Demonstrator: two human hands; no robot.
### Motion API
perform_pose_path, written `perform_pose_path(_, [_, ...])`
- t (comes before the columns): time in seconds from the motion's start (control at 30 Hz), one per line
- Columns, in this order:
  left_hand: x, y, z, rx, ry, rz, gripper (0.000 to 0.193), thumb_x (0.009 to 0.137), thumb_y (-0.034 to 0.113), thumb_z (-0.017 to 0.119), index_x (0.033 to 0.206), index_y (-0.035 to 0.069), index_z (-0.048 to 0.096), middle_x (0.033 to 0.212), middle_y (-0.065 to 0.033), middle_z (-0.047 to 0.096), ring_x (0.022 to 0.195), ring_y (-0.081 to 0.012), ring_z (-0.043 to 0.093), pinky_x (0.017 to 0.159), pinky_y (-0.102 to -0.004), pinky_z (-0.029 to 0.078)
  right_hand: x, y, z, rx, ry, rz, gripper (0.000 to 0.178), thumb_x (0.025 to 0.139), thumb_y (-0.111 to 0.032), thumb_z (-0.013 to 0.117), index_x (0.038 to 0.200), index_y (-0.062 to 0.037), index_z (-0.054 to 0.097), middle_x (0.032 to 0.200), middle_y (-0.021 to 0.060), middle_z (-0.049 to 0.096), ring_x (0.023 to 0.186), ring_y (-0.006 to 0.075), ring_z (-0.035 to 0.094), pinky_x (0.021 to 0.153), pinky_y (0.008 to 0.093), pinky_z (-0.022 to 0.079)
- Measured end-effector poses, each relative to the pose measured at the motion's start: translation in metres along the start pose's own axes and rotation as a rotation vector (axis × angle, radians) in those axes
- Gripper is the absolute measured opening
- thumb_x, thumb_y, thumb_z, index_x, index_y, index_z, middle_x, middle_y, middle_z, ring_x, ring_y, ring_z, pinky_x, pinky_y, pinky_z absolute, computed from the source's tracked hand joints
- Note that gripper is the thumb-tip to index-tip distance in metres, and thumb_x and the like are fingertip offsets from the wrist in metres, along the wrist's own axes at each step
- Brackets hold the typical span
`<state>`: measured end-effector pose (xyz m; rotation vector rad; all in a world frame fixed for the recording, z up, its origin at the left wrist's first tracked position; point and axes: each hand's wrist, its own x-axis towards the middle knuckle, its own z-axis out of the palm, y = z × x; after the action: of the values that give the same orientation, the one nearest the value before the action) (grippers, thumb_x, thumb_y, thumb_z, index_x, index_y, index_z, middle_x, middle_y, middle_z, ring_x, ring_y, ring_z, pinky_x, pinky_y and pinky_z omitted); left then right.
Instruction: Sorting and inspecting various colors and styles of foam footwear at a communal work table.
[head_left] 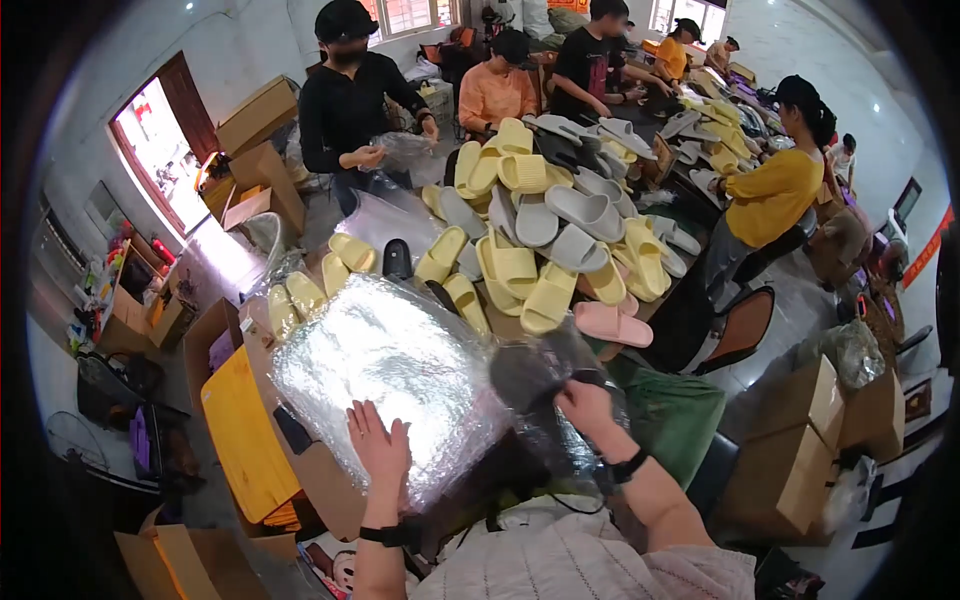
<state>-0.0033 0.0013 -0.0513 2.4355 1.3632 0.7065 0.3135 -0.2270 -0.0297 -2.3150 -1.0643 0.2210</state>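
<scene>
My left hand [380, 445] lies with fingers stretched out on a stack of shiny clear plastic bags [400, 350]. My right hand [587, 408] is closed on a clear bag with dark slippers [535, 375] in it, beside the stack's right edge. The slippers are blurred, so I cannot tell exactly how many there are. Beyond the bags rises a pile of yellow and grey slippers [575, 247]. A pink slipper [612, 323] lies at its near right edge, and a black slipper [397, 258] at its left.
A yellow folded sheet [248, 430] is at my left, with an open cardboard box [190, 560] below it. To the right are a green sack [670, 420], a chair [735, 330] and cardboard boxes [790, 460]. Several people work around the far table, one handling a clear bag [405, 150].
</scene>
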Motion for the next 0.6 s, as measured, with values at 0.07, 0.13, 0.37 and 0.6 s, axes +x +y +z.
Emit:
perform_pose_path(0.07, [-0.001,0.0,-0.001,0.012,0.012,0.007,0.069,0.093,0.033,0.058,0.146,-0.006,0.038,0.153,-0.0294,0.035,0.146,-0.0443,0.024,0.119,-0.0507,0.019,-0.015,0.058,-0.021,-0.094,-0.019,0.126,0.031,0.084,-0.036,0.062,0.08,-0.0053,0.064,0.075,0.0182,0.066,0.075,0.0403,0.065,0.066,0.0512,0.051])
perform_pose_path(0.13, [0.0,-0.001,-0.001,0.004,0.016,0.013,0.069,0.093,0.033,0.058,0.146,-0.006,0.038,0.153,-0.0293,0.035,0.146,-0.0444,0.025,0.119,-0.0506,0.019,-0.028,0.114,-0.042,-0.217,-0.049,0.246,0.033,0.084,-0.038,0.062,0.082,-0.0052,0.065,0.078,0.0191,0.067,0.077,0.0408,0.066,0.068,0.0519,0.051])
perform_pose_path(0.37, [0.004,0.012,-0.007,0.026,-0.011,0.008,0.066,0.093,0.029,0.057,0.145,-0.006,0.039,0.154,-0.0282,0.034,0.146,-0.0438,0.024,0.119,-0.0506,0.019,-0.034,0.266,-0.051,-0.45,-0.2,0.532,0.038,0.081,-0.044,0.065,0.087,-0.0062,0.069,0.087,0.0181,0.071,0.088,0.0382,0.068,0.076,0.0509,0.054])
perform_pose_path(0.6, [0.001,0.011,-0.011,0.064,-0.008,-0.014,0.064,0.093,0.027,0.056,0.147,-0.002,0.039,0.156,-0.025,0.032,0.146,-0.042,0.025,0.119,-0.05,0.019,0.1,0.201,-0.02,0.005,0.023,0.028,0.024,0.078,-0.024,0.076,0.092,-0.0079,0.067,0.091,0.0116,0.066,0.085,0.0323,0.064,0.074,0.0411,0.053])
